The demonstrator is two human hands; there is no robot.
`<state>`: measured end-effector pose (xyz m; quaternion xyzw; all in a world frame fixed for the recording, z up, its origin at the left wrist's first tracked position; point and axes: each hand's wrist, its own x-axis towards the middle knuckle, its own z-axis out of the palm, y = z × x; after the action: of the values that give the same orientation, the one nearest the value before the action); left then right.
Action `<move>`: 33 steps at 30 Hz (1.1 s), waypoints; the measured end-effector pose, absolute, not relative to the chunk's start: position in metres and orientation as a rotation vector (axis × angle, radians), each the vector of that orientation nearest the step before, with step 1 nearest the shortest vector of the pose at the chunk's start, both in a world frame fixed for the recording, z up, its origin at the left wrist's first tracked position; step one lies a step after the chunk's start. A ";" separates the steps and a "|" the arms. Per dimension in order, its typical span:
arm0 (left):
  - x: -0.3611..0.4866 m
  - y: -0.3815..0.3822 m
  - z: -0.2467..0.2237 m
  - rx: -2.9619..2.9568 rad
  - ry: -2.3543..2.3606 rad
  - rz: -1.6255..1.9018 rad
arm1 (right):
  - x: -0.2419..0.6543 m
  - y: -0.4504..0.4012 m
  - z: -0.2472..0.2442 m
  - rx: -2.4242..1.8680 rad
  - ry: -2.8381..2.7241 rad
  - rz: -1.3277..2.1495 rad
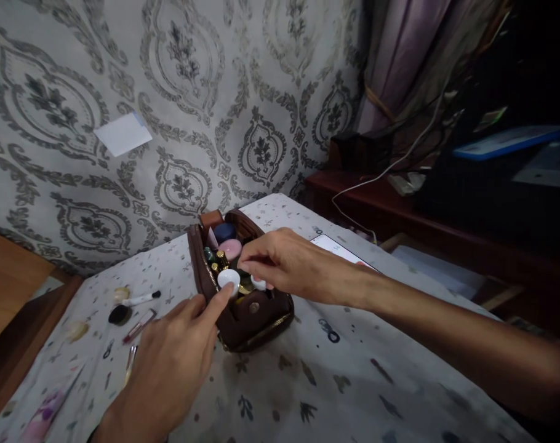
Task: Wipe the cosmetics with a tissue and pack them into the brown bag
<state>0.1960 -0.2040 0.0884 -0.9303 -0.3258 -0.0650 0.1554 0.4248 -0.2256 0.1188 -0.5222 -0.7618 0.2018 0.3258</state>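
A brown zippered cosmetic bag (pixel 256 329) lies unzipped on the patterned cloth, full of small items. My left hand (pixel 172 354) is at its front left corner, index finger stretched out with the tip on a round white lid (pixel 228 280). That hand's other fingers are partly curled and its thumb is hidden. Over the bag's right side, my right hand (pixel 280 261) has its fingers bent together in a pinch, close to a second white piece (pixel 258 283). Whatever they grip is hidden. Inside also sit a pink round case (pixel 231 248), a dark blue round item (pixel 224 232) and gold-capped bottles (pixel 221 258).
Left of the bag lie a makeup brush (pixel 144 298), a black round piece (pixel 118 314), a lip gloss tube (pixel 140 326) and a pink-purple tube (pixel 49 409). A lit phone (pixel 338 249) lies beyond my right wrist. A white cable (pixel 386 169) hangs over the dark red furniture (pixel 354 191).
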 end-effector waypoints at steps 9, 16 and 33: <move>0.203 -0.206 0.102 -2.758 -1.066 0.033 | 0.419 -0.235 0.109 -1.416 -1.929 0.586; 0.182 -0.217 0.086 -2.833 -0.901 -0.557 | 0.405 -0.245 0.098 -1.356 -1.837 0.650; 0.054 -0.251 -0.023 -2.815 -1.198 -0.473 | 0.266 -0.252 0.016 -1.084 -1.627 1.464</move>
<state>0.0541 -0.2507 -0.0234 -0.9091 -0.3870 -0.1526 0.0228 0.2658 -0.2517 0.0158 -0.4169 -0.6257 0.5633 0.3426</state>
